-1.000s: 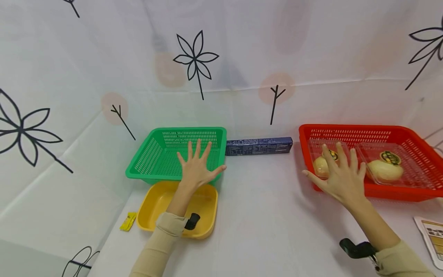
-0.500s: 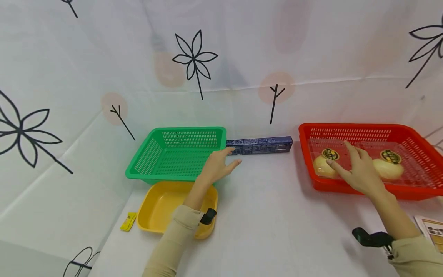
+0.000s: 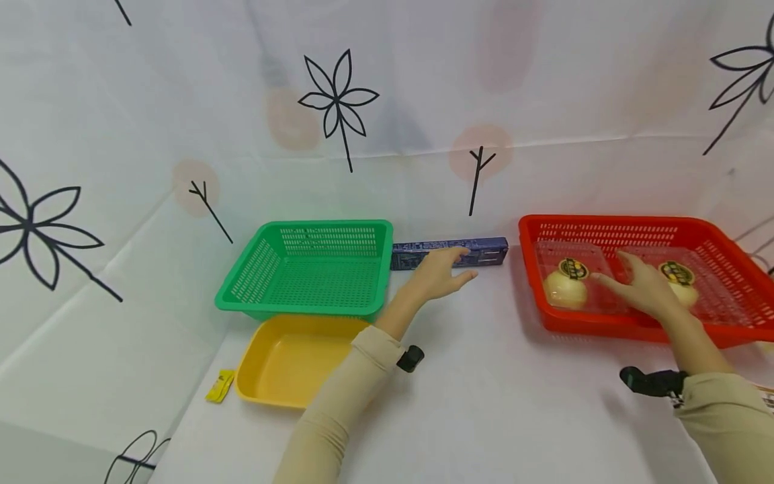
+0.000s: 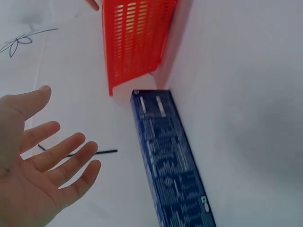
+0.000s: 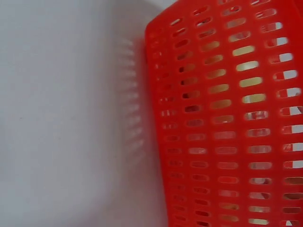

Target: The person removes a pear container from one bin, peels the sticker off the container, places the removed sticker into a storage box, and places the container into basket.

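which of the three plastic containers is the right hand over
The red basket, farthest right: the right hand reaches over it and its two clear packs, while the green basket and yellow tub stand well to the left.

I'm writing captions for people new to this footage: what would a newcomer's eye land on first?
Probably the bright red basket on the right of the head view, with two clear packs of something pale inside. Next, at left, the green basket, with a yellow tray on its near side. Between the baskets lies a long blue box, in front of a flowered backdrop.
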`<action>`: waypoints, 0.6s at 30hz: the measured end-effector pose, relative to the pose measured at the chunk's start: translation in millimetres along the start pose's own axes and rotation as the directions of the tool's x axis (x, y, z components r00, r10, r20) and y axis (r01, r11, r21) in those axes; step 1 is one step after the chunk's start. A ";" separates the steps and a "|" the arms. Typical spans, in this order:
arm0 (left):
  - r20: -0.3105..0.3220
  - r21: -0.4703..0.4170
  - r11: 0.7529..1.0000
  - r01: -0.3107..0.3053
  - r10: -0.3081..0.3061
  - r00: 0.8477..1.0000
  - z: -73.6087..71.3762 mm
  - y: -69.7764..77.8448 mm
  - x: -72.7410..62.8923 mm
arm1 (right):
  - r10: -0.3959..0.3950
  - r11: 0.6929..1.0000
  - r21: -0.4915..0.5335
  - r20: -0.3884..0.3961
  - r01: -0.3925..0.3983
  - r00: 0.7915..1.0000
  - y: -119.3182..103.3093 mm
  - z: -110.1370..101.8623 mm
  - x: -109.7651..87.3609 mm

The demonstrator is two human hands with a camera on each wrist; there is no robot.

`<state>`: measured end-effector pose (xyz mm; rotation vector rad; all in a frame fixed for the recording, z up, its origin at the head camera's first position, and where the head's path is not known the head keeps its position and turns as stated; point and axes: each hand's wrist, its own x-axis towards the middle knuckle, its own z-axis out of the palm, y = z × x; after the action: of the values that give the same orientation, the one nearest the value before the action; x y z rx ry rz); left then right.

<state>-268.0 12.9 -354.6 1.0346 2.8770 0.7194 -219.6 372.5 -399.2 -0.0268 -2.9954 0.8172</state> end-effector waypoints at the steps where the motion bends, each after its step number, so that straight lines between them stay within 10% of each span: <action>1: 0.001 -0.025 1.000 -0.005 0.005 1.000 2.8 2.1 4.9 | -0.003 1.000 0.000 -0.005 0.003 1.000 1.2 1.0 0.2; 10: -0.023 -0.343 0.939 0.028 -0.038 0.999 32.6 20.6 40.7 | 0.039 0.999 -0.016 0.074 -0.038 0.996 9.8 3.9 3.5; 18: -0.054 -0.667 0.738 0.104 -0.187 0.981 62.4 45.0 52.8 | 0.055 0.997 0.036 0.215 -0.065 0.975 13.6 3.9 8.6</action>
<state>-272.7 101.5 -383.6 0.6614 2.3824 1.6635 -228.2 382.5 -409.2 -0.0299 -3.1905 0.9487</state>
